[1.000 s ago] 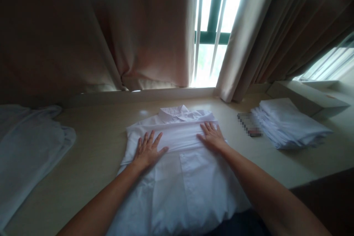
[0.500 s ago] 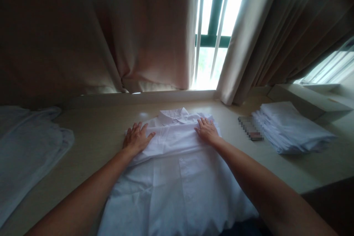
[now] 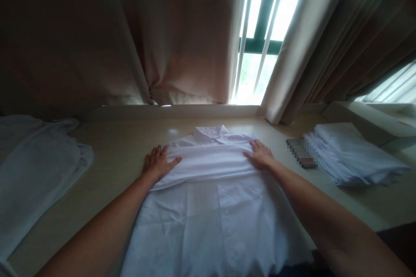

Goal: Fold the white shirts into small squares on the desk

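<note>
A white collared shirt (image 3: 211, 199) lies flat on the pale wooden table (image 3: 120, 151), collar toward the window, with a folded band of cloth across its upper part. My left hand (image 3: 158, 162) rests flat on the left end of that fold, fingers spread, partly on the table. On the right end of the fold lies my right hand (image 3: 261, 156), palm down with fingers stretched out. Neither hand grips anything.
A stack of folded white shirts (image 3: 351, 156) sits at the right, with a dark blurred flat object (image 3: 301, 153) beside it. Loose white cloth (image 3: 35, 169) lies at the left. Brown curtains (image 3: 130, 39) and a bright window (image 3: 260, 39) stand behind the table.
Both hands slid outward along the fold, the left to the shirt's left edge and the right to its right edge. The camera view shifted slightly left.
</note>
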The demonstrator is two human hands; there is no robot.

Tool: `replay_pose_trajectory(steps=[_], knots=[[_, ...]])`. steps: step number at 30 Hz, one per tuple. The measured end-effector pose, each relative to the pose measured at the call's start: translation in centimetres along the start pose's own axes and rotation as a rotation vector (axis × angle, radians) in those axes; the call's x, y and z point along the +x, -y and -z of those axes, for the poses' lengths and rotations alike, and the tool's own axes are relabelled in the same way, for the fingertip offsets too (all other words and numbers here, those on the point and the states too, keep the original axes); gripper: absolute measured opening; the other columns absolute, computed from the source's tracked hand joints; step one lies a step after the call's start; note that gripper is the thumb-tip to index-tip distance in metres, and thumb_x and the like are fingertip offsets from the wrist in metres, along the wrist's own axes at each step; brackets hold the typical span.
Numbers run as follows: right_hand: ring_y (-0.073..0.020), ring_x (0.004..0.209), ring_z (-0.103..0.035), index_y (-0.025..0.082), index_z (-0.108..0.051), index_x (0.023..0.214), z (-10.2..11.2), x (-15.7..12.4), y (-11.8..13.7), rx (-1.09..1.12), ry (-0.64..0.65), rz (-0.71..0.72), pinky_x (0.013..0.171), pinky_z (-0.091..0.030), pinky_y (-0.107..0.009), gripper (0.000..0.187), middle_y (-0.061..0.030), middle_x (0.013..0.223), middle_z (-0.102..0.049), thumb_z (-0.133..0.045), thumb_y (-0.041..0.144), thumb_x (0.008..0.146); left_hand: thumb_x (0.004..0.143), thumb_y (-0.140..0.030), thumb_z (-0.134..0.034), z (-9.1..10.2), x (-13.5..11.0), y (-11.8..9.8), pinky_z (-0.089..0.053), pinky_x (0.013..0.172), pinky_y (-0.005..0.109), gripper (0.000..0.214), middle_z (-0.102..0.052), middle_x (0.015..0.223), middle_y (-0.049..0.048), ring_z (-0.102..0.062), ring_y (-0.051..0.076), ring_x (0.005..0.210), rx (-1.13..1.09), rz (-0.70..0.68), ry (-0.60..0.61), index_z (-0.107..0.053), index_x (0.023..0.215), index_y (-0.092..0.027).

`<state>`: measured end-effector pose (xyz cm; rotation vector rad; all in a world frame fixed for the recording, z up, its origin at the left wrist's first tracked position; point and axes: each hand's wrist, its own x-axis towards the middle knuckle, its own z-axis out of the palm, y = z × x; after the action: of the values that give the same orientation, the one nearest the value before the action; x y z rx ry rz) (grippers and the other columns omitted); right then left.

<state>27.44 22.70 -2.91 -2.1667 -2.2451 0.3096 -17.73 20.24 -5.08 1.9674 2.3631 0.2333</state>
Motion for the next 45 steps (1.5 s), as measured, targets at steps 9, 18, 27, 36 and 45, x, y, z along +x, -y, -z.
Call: replay_pose_trajectory(steps=[9, 18, 27, 36, 45], knots=[[-0.0253, 0.144, -0.013, 0.023, -0.025, 0.149, 1.4, -11.3, -2.1, -0.025, -0.304, 0.263, 0.115, -0.010, -0.049, 0.068, -0.0071, 0.157, -0.016, -0.035, 0.060, 0.092, 0.089, -0.060, -0.028, 1.4, -9.7, 3.0, -0.017, 0.117, 0.038, 0.075, -0.014, 0.159, 0.0090, -0.012, 0.020, 0.145, -0.381, -0.105, -0.110, -0.017, 0.149, -0.017], [-0.0256, 0.144, -0.015, 0.034, -0.029, 0.147, -2.8, -22.9, -6.1, 0.003, -0.079, 0.209, 0.114, -0.012, -0.052, 0.060, -0.0032, 0.156, -0.019, -0.026, 0.061, 0.094, 0.082, -0.065, -0.034, 0.4, -25.5, 4.4, -0.006, 0.118, 0.046, 0.069, -0.018, 0.157, -0.0054, -0.008, 0.023, 0.146, 0.087, -0.189, 0.007, -0.031, 0.145, -0.036], [-0.0248, 0.144, -0.010, 0.039, -0.021, 0.148, -2.6, -22.6, -6.3, 0.021, -0.069, 0.126, 0.113, -0.005, -0.054, 0.058, 0.0008, 0.157, -0.015, -0.020, 0.061, 0.095, 0.087, -0.060, -0.029, 2.8, -26.0, 1.5, -0.009, 0.115, 0.051, 0.066, -0.018, 0.158, -0.0004, -0.012, 0.028, 0.145, 0.127, -0.130, 0.033, -0.026, 0.147, -0.033], [-0.0248, 0.145, -0.008, 0.038, -0.022, 0.148, -2.4, -21.7, -7.2, 0.048, -0.074, 0.147, 0.113, -0.002, -0.054, 0.060, 0.0006, 0.157, -0.015, -0.019, 0.063, 0.094, 0.078, -0.067, -0.042, 6.3, -22.5, 1.0, -0.014, 0.112, 0.056, 0.083, -0.008, 0.159, 0.0089, -0.009, 0.033, 0.145, 0.077, -0.161, 0.399, -0.019, 0.149, -0.030], [-0.0233, 0.144, -0.011, 0.036, -0.028, 0.147, -2.6, -21.6, -7.5, 0.134, -0.117, 0.137, 0.114, -0.001, -0.052, 0.060, -0.0007, 0.157, -0.014, -0.027, 0.061, 0.093, 0.063, -0.078, -0.049, 7.8, -19.9, -2.0, -0.022, 0.108, 0.059, 0.109, -0.007, 0.157, 0.0193, -0.016, 0.043, 0.141, 0.146, -0.113, 0.564, -0.013, 0.149, -0.023]])
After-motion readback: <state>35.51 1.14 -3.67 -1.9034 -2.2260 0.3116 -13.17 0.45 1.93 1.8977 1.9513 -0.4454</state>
